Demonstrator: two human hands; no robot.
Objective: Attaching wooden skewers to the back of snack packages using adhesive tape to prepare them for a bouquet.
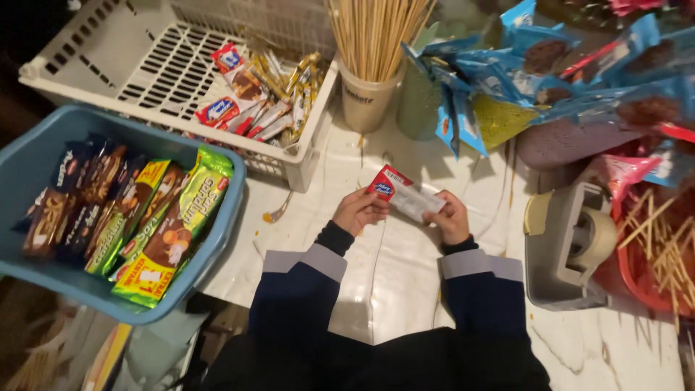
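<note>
**A light packet, held at both ends**

Over the table point(405, 289), the left hand point(357, 211) pinches the packet's point(402, 194) red end; the right hand point(450, 219) grips its pale end. It looks light, thin, crinkly and probably slippery. Best held by the sealed ends.

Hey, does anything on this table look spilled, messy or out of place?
Yes. A small orange scrap lies loose on the white table, beside the white crate. Loose skewers lie criss-crossed at the right edge.
</note>
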